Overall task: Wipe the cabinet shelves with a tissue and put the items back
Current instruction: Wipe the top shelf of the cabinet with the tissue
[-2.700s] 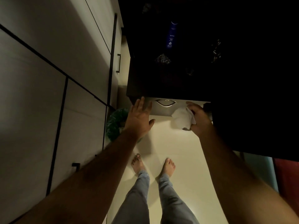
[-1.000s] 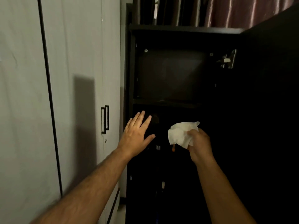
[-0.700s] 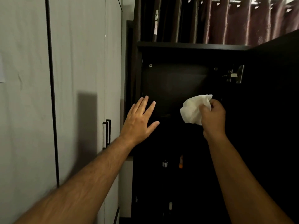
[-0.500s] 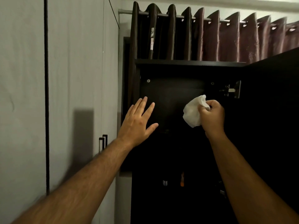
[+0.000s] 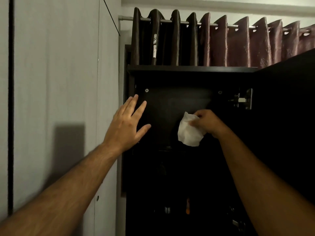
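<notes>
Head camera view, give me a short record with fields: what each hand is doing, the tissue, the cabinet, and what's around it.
left hand: left hand open, fingers spread, at the cabinet's left edge; contact cannot be told
right hand: right hand grips the tissue
tissue: white tissue, crumpled, held up inside the top compartment
cabinet: dark cabinet, door open to the right, hinge visible; lower shelves too dark to read
surroundings: pale wardrobe doors on the left; curtain on a rod behind the cabinet
</notes>
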### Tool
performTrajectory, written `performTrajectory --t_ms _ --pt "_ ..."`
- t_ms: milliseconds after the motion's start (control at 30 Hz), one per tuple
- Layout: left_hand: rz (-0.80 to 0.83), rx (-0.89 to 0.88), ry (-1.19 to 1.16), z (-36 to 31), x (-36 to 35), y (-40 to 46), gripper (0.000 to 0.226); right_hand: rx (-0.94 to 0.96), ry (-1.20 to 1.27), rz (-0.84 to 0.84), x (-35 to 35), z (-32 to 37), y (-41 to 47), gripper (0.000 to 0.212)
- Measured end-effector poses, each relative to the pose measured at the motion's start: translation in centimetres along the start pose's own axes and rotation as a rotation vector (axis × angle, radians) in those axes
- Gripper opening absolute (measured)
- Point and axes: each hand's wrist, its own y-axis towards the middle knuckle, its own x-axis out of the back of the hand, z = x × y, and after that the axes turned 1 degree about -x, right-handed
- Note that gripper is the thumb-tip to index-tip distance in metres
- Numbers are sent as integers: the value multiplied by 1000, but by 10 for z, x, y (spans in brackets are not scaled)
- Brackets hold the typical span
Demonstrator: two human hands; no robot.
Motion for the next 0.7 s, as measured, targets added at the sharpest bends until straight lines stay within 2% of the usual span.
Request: performTrajectory --t_ms 67,167,233,333,467,567,700 --pt "-2 -2 15 0 -3 -1 73 54 -216 -94 5 -2 5 17" --pt "-5 -1 22 -3 -5 -3 73 138 -445 -283 15 3 -2 18" --pt "-1 3 26 -6 -8 -3 72 138 -499 -190 19 5 -7 19" --pt "24 5 33 -13 -13 -7 72 38 -614 164 14 2 -17 20" --pt "41 3 27 -18 -14 -13 71 -52 -536 411 4 -10 -29 28" --pt "57 8 27 -17 -14 -16 71 -106 -376 456 4 -16 -34 40" --pt "73 34 8 -14 -14 -20 72 -77 -330 365 -8 -21 -46 47"
